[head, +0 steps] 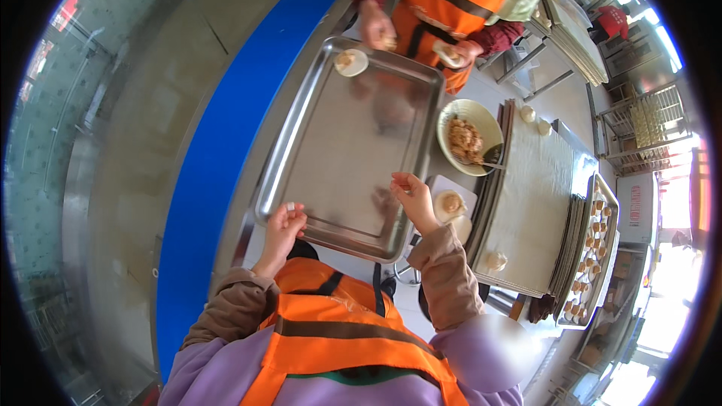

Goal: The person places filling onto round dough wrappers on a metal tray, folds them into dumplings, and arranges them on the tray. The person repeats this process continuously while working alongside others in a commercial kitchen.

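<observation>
My left hand (284, 231) is at the near left corner of a large metal tray (344, 141), fingers loosely curled; a small white patch shows on one finger. Over the tray's near right side is my right hand (416, 201), its fingers bent with nothing visible in them. Just right of it, a round dough wrapper topped with filling (451, 203) rests on a small pale, flat-topped device (468, 187). A second dough round (461, 229) partly shows beside my right sleeve. Beyond stands a bowl (441, 138) of minced filling (465, 138) with a spoon (493, 165).
Across the tray, a co-worker's hand (454, 53) holds a filled wrapper; another filled wrapper (351, 62) lies in the far left corner. Stacked boards (524, 197) at right carry several shaped buns (497, 261). Beyond is a tray of small brown-topped pieces (589, 259). A blue strip (225, 141) runs along the left.
</observation>
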Available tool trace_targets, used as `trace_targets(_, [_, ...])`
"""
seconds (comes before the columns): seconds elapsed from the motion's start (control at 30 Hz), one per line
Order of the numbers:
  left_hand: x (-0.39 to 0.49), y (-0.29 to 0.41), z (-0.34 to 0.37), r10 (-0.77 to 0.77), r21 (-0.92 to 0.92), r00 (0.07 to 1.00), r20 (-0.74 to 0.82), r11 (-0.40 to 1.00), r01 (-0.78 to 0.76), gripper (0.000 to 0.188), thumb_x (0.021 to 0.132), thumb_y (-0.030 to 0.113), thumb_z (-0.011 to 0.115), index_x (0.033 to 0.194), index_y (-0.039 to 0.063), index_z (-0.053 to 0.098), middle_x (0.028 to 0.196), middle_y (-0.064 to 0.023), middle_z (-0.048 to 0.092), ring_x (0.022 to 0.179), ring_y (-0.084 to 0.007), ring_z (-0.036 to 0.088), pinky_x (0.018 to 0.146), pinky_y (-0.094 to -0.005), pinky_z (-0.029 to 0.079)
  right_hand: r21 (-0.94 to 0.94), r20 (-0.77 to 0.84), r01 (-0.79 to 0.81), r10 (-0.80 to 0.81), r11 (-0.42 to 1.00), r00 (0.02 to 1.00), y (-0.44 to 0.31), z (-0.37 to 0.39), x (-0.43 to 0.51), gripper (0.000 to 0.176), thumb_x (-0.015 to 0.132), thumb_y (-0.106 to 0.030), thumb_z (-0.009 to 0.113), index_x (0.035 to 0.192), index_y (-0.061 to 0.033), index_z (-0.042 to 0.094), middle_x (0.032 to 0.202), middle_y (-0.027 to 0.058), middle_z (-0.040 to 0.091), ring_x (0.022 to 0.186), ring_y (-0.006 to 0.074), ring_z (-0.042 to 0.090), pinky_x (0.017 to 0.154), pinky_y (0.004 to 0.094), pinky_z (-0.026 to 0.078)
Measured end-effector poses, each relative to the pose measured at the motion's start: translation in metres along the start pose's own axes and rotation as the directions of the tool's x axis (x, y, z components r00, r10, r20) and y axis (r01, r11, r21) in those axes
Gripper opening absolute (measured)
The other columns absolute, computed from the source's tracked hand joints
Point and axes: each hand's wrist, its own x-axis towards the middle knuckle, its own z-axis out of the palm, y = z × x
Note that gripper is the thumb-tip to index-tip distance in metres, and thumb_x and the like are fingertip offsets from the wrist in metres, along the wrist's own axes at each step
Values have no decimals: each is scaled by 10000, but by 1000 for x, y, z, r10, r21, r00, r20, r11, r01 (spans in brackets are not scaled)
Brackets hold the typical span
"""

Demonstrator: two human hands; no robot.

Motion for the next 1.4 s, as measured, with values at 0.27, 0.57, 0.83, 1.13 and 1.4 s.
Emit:
trace_targets(0.27, [37,23,-118,13,-49,997,-80,999,-17,196,882,93,566,1064,24,543,904,-39,592,751,-96,561,639,-225,443,-98,-272,-174,142,980,952,21,87,141,369,726,-186,722,1027,-10,603,813,70,635,698,180,593,641,291,482])
trace_targets(0.57, [35,12,-120,-158,-170,976,-152,977,131,187,880,82,569,1047,4,536,871,-55,579,732,-116,565,625,-232,453,-704,-2,297,-420,645,908,-23,100,358,469,667,-127,663,1129,-129,580,1115,133,560,1066,342,506,910,406,430])
trace_targets(0.83, [71,27,-110,-212,-169,959,-187,969,181,191,866,66,580,1041,3,538,892,-58,575,738,-119,560,647,-238,458,-153,9,-155,158,976,987,3,79,382,412,667,-287,749,1014,-95,640,1006,121,623,970,300,578,870,372,452])
trace_targets(1.13, [99,36,-96,-221,-158,973,-74,965,207,196,885,102,563,1066,30,544,899,-56,580,751,-120,575,643,-241,464,-259,-324,-303,213,917,922,19,69,391,651,568,-440,798,1051,-46,612,987,160,642,964,279,603,838,386,467])
trace_targets(1.4, [101,32,-104,-219,-147,973,-73,967,207,197,889,104,564,1070,27,540,894,-49,580,754,-122,574,644,-239,468,-610,-311,-69,-159,790,937,-15,92,354,503,635,-285,792,1042,-47,617,881,140,650,779,238,640,707,339,506])
